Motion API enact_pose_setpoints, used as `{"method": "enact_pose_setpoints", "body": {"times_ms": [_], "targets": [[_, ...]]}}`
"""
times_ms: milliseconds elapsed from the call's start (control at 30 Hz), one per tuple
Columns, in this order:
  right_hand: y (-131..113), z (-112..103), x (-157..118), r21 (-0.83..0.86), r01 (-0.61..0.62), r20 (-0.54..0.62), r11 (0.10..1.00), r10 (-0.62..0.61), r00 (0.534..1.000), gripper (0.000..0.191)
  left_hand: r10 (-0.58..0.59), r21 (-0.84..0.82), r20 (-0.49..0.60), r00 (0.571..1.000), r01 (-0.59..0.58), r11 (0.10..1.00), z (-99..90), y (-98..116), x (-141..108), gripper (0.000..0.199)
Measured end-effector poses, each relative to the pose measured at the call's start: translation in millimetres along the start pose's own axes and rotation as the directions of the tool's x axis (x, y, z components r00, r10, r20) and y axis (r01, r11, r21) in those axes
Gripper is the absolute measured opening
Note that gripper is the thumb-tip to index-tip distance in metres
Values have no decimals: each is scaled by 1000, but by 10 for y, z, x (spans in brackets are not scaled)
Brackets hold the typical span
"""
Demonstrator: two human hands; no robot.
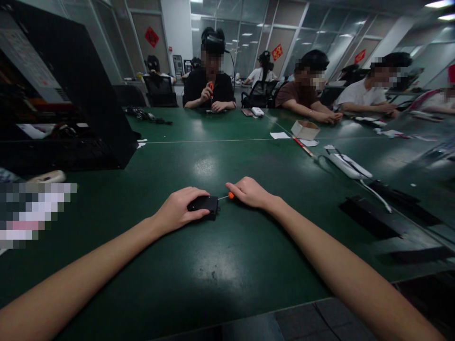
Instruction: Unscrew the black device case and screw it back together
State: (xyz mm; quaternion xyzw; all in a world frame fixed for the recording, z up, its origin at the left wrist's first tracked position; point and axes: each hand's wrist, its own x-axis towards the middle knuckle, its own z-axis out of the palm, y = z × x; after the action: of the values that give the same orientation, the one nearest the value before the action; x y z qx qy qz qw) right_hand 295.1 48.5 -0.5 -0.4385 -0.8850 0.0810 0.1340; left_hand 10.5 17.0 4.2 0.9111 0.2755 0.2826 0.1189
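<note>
Our left hand (179, 207) has its grip around the sides of a small, black, rectangular case (203, 204), at or just above the green counter (213, 270); we should brace it firmly. At its right edge, the thin-shafted, orange-handled screwdriver (231, 195) sits in our right hand's (249, 192) curled grip; we do best keeping it aligned. The case looks hard and boxy, the counter smooth and glossy, the shaft slender and straight.

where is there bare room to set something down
Bare table: this side of the black box, between left forearm and right forearm; beyond it, between the dark cabinet and power strip. Crowded: right side, with cable, black pieces.
</note>
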Motion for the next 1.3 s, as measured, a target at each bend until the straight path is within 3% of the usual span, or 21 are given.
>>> {"method": "enact_pose_setpoints", "body": {"times_ms": [233, 367, 533, 733, 900, 1100, 1300], "targets": [[-4, -90, -20, -65, -45, -96, 997, 39, 995, 70, -17, -12, 17, 1000, 17, 1000, -17, 16, 4, 40], [-174, -65, -28, -139, -36, -155, 990, 15, 988, 68, -18, -18, 22, 1000, 18, 1000, -16, 16, 8, 41], [-369, 49, -8, -86, 44, -150, 995, -57, 987, 65, -4, -23, 5, 1000, 4, 1000, -8, 26, 16, 41], [-255, 52, 3, -53, -11, -137, 999, 4, 991, 66, -4, -20, -12, 1000, 4, 1000, -14, 25, 7, 42], [-240, 53, 18, -108, 77, -109, 991, -89, 990, 71, -26, -25, -7, 1000, 26, 999, -12, 41, 4, 42], [-193, 22, 3, -152, 87, -127, 985, -106, 986, 71, -34, -37, 3, 999, 34, 999, -28, 43, -7, 43], [-206, 19, -24, -164, 9, -207, 986, -43, 977, 74, -57, -108, 43, 997, 61, 992, -112, -85, -31, 39]]}}
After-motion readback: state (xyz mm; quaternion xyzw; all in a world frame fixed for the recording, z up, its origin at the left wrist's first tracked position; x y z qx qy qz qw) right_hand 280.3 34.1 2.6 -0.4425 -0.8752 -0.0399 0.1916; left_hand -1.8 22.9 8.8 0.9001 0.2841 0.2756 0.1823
